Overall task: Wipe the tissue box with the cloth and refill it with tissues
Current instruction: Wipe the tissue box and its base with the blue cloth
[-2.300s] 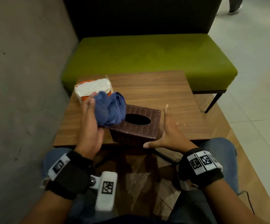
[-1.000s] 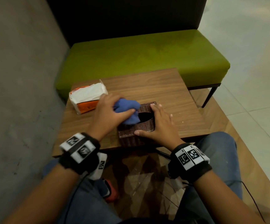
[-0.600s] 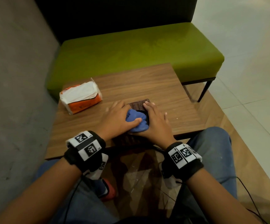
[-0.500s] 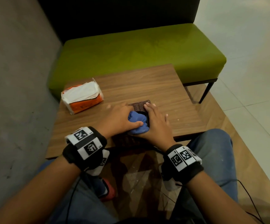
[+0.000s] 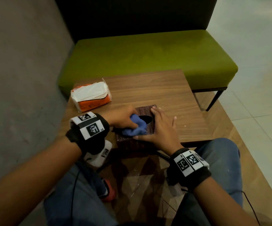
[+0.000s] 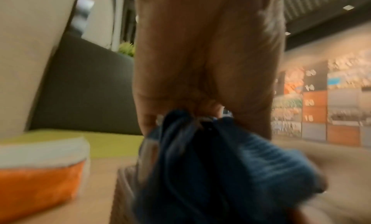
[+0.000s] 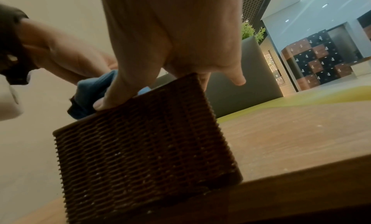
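Standing beyond the left hand (image 5: 121,117), an opened orange pack (image 5: 92,97) holds white tissues (image 5: 89,92). That hand is bunched around the blue cloth (image 5: 136,128), pressing it onto the top of the wicker tissue box (image 7: 144,144) beside its dark oval opening. The right hand (image 5: 160,128) lies with fingers spread and straight over the box's right top edge, thumb at its near rim. Box contents cannot be told.

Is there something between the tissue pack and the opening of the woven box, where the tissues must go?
Yes. The left hand grips the blue cloth on top of the woven box, just beside its opening, on the side facing the tissue pack. The right hand steadies the box from the other side.
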{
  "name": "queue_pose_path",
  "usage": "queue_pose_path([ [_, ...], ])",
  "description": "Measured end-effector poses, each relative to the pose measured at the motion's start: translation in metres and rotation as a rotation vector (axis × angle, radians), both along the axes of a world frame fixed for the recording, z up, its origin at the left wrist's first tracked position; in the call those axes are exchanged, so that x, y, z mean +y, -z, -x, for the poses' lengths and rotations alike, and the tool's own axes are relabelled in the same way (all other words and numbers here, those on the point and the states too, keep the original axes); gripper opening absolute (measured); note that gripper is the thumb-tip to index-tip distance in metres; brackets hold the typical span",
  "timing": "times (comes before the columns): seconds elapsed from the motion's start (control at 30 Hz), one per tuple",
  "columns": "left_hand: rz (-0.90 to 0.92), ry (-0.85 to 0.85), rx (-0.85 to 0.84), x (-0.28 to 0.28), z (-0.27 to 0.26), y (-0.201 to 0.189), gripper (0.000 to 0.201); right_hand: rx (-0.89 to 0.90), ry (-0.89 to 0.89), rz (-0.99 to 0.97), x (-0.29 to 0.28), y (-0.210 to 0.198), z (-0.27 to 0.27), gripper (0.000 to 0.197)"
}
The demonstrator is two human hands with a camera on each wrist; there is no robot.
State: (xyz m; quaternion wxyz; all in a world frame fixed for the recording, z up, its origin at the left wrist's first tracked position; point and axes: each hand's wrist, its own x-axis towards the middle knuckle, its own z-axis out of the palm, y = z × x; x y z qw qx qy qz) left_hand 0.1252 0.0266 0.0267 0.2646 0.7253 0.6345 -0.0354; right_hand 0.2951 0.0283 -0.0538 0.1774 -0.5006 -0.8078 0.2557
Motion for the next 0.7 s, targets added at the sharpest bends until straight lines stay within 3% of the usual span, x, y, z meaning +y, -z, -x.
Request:
queue_pose_path([
  [0.1, 0.001, 0.0, 0.057, -0.001, 0.003, -0.002, 0.02, 0.034, -0.031, 0.041, -0.003, 0.0, 0.002, 0.116],
  [0.27, -0.252, -0.336, -0.17, -0.009, -0.034, 0.033, 0.021, 0.127, -0.044, 0.108, -0.001, 0.001, 0.005, 0.117],
  [0.33, -0.282, -0.372, -0.21, -0.012, -0.035, 0.039, 0.021, 0.069, -0.056, 0.102, 0.0, -0.001, 0.004, 0.117],
  [0.43, -0.145, -0.215, -0.242, -0.014, -0.015, 0.026, 0.019, -0.001, -0.093, 0.095, 0.001, -0.007, 0.002, 0.116],
  [0.57, 0.058, 0.022, 0.007, -0.013, 0.007, 0.0, 0.019, -0.106, -0.201, 0.111, 0.004, -0.021, 0.003, 0.117],
  [0.7, 0.113, 0.153, 0.044, -0.013, 0.011, -0.012, 0.017, -0.171, -0.29, 0.179, 0.013, -0.032, 0.008, 0.113],
])
